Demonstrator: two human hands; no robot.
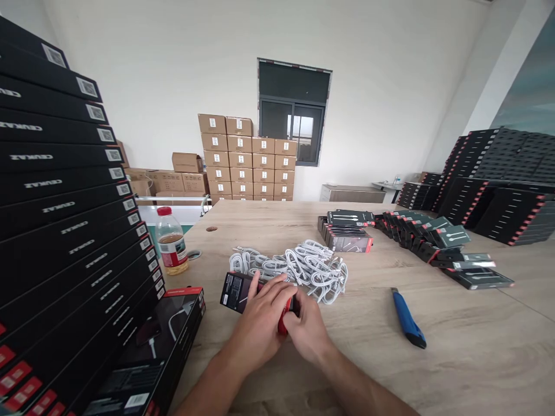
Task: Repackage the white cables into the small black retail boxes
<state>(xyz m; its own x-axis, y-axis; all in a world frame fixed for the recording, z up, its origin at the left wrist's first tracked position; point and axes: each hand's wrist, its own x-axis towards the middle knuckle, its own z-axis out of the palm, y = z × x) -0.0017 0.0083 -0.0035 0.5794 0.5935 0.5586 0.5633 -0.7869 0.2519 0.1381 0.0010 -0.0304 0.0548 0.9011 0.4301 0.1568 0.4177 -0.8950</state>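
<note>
A small black and red cable box [235, 290] lies tilted at the middle of the table, its left end showing printed text. Across its top rests my left hand [265, 315], fingers bent over the box and gripping it. My right hand [309, 323] closes on the box's red right end, thumb pressed against it; the fingertips are partly hidden. Just beyond both hands is a heap of coiled white charging cables [310, 266].
Tall stacked black boxes [78, 214] rise at the left, beside a bottle [172, 245] and a tape roll [194, 254]. A blue utility knife [407, 318] lies at right. Small packed boxes [347, 231] and a row of others [433, 237] stand behind it on the wooden table [347, 370].
</note>
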